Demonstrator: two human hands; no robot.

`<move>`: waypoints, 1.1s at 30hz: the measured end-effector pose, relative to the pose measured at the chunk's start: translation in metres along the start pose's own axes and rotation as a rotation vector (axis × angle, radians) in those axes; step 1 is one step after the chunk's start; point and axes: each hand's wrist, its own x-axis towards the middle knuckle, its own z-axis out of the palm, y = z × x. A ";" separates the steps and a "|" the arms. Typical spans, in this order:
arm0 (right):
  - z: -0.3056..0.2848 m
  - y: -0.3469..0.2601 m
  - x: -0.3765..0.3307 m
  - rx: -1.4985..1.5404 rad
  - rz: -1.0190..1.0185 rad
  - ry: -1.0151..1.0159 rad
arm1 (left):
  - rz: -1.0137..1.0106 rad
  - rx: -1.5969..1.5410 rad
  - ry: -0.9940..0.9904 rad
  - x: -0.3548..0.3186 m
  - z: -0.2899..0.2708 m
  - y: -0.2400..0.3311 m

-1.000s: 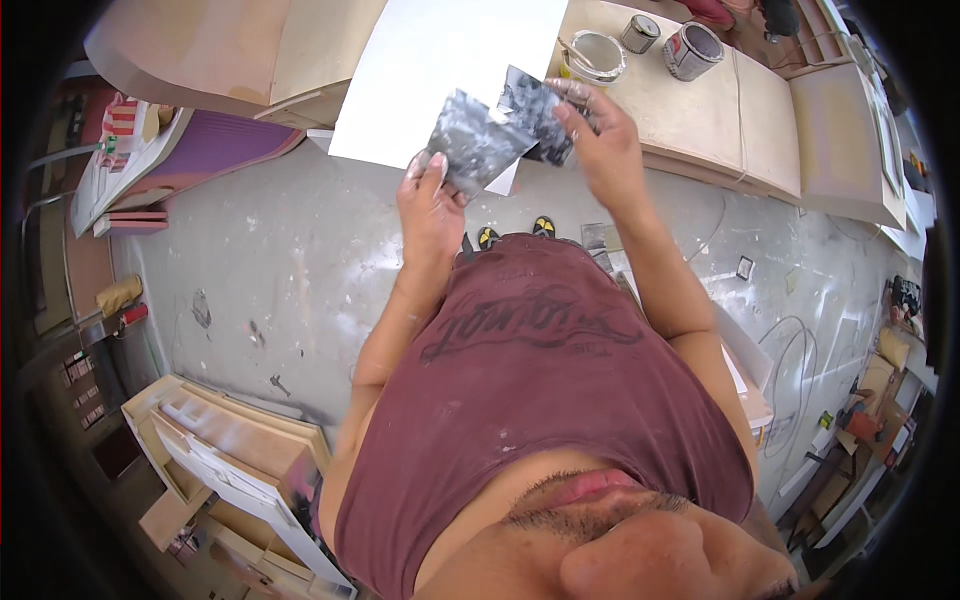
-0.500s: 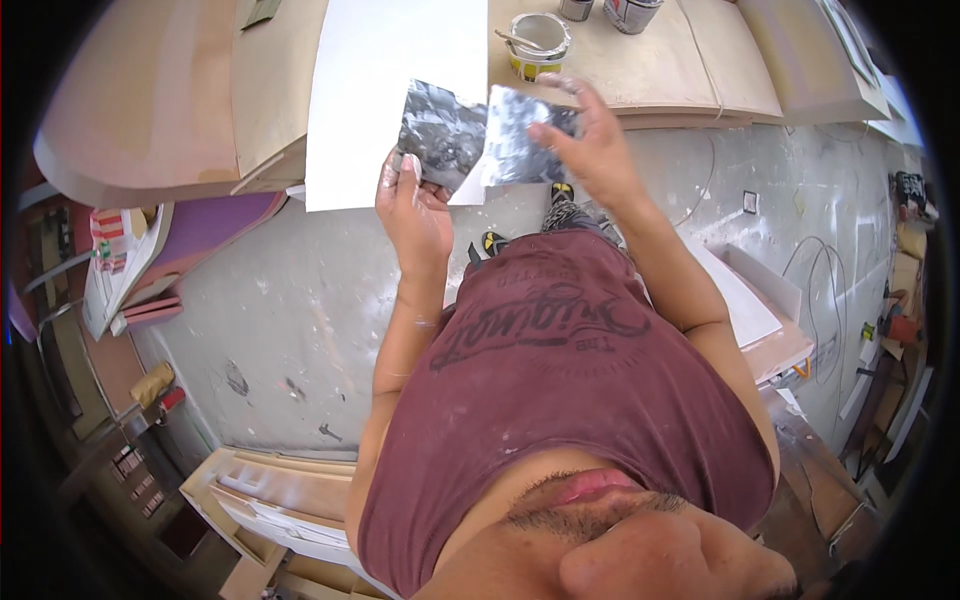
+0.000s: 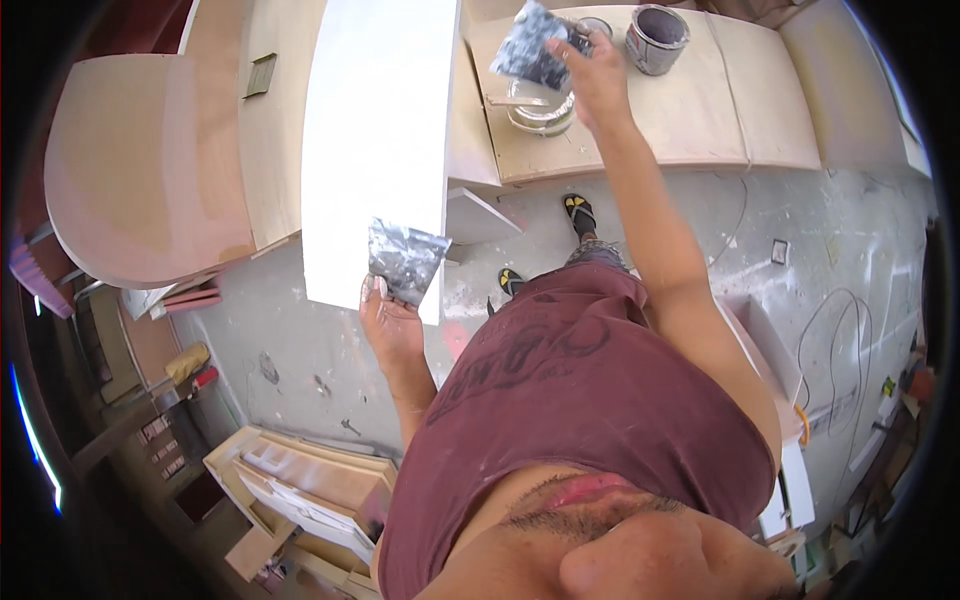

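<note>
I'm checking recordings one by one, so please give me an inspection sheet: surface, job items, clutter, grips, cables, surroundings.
Surface: white panel between left wooden panel and right wooden panel.
Job items: smeared thin left plate and right plate; tub with a stick across it.
Clutter: small olive-coloured piece on the left wooden panel; open can right of the tub.
Grips: left grip holds the left plate; right grip holds the right plate.
Cables: thin cord across the right wooden panel; looped cable on the floor.
Surroundings: marked grey floor; stacked boards lower left.
</note>
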 end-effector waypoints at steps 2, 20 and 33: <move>-0.010 0.013 0.050 -0.038 0.079 -0.024 | -0.070 -0.147 -0.043 -0.003 0.016 -0.002; 0.010 0.094 0.161 -0.098 0.628 -0.809 | -0.069 -0.240 0.141 -0.020 0.052 -0.020; 0.026 0.103 0.142 -0.179 0.710 -0.924 | -0.047 -0.254 0.179 -0.015 0.054 -0.025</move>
